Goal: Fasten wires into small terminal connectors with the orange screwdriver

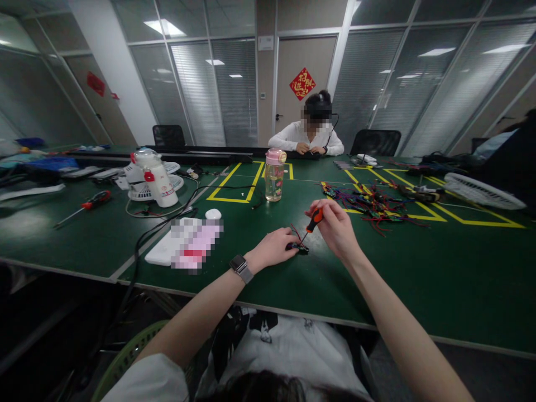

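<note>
Small black part (pixel 298 248) with red wires on the desk (pixel 259 268), pinned under the left hand (pixel 272 248) fingertips. Right hand (pixel 335 226) closed on a screwdriver (pixel 312 223), orange handle up at 1 o'clock, tip slanting down to 7 o'clock onto the part. Bottle (pixel 275 175) at 12 o'clock, contents unclear; wire pile (pixel 371 204) at 2 o'clock.

small black part (pixel 300 249) under fingers too small to identify, pixelated item (pixel 193 244) blurred
</note>
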### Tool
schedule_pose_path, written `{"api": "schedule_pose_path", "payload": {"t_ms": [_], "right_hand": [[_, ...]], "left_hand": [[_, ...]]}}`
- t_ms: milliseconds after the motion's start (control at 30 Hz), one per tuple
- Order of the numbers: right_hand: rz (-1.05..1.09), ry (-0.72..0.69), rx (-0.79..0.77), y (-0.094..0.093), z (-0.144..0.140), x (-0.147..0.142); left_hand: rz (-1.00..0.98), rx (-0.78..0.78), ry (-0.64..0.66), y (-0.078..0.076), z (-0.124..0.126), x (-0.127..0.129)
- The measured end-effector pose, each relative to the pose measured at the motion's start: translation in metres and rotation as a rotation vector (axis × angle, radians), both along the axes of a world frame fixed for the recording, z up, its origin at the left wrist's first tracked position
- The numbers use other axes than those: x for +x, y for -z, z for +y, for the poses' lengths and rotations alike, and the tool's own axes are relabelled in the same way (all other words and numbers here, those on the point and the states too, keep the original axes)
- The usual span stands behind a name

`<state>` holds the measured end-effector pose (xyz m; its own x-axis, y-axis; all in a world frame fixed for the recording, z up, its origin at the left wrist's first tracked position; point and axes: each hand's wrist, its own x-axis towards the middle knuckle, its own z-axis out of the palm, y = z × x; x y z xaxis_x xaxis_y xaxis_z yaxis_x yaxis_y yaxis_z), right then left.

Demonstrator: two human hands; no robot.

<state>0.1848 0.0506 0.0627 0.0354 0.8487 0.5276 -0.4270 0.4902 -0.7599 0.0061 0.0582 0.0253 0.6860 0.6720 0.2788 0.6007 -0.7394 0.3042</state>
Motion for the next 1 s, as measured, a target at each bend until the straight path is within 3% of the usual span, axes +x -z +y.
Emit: {"api": "schedule_pose_path", "payload": {"t_ms": [300, 667, 900, 1000], "right_hand": [[-0.007, -0.096, -0.070, -0.0044, -0.0049, 0.0003], [-0.053, 0.092, -0.010, -0.0014, -0.0032, -0.0014], [-0.065, -0.088, -0.060, -0.0049, -0.0067, -0.0006], [-0.036, -0.093, -0.052, -0.0046, -0.0073, -0.0024]], "left_hand": [[-0.006, -0.012, 0.001, 0.0015, 0.0010, -0.0005], [-0.010, -0.008, 0.005, -0.0011, -0.0005, -0.0002], [-0.013, -0.010, -0.001, 0.0017, 0.0009, -0.0004], [-0.015, -0.009, 0.002, 0.0019, 0.0009, -0.0002]]}}
